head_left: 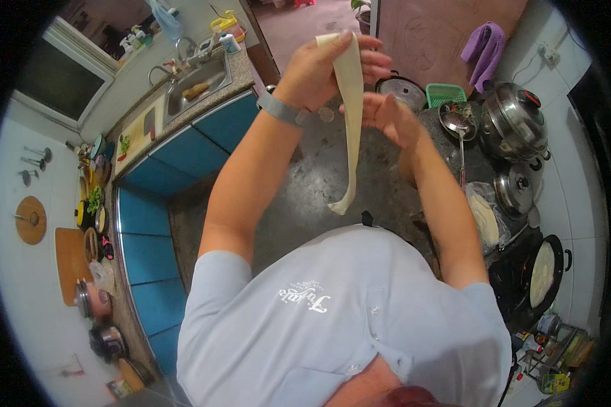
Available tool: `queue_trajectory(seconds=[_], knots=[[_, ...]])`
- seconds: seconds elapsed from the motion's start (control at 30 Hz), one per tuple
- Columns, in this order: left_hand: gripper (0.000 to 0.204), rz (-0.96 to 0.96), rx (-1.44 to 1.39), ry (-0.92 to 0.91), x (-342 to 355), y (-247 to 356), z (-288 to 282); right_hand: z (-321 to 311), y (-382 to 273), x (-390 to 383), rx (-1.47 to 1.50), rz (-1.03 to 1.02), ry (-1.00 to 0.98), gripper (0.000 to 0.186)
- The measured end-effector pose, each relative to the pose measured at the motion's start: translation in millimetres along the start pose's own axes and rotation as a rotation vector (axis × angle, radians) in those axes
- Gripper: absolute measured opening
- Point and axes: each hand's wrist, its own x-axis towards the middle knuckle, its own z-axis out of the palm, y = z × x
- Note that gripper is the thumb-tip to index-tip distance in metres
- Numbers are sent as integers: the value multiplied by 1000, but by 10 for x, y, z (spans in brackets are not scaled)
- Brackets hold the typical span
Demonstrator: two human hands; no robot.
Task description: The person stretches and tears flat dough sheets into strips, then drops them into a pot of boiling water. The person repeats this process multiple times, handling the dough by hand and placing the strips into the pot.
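A long, pale strip of dough [350, 102] hangs from my left hand [319, 74], its narrow end dangling free above the floor. My left thumb lies over the top of the strip, and the fingers stretch out behind it. Just to the right, my right hand [394, 121] is open with its fingers extended toward the strip; whether the fingertips touch it I cannot tell. A flat round of dough [542, 275] lies in a black pan [562, 244] at the right. More pale dough [483, 220] rests in a clear plastic bag beside the stove.
Along the right counter stand a steamer pot [516, 122], a lidded pan [514, 190] and a skimmer [460, 129] on a bowl. A green basket [445, 95] sits behind. Blue cabinets [204, 146] with a sink [200, 85] run along the left; a cutting board [139, 139] lies there.
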Motion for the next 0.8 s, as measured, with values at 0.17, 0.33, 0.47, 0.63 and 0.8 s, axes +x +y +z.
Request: queue_trajectory(seconds=[0.17,0.33,0.47,0.63,0.8], knots=[[49,68,0,-7,90,80,42,230,156,-75,-648,-6,196,34],[42,-83,-269,148,184,295,458,130,141,-89,-681,0,80,30],[47,-12,-186,54,348,426,269,20,279,-237,-671,113,62,22],[48,138,-84,375,457,771,-305,-150,559,-466,-597,314,142,23],[45,155,-219,554,538,624,-1377,-421,665,-816,-401,360,170,25]])
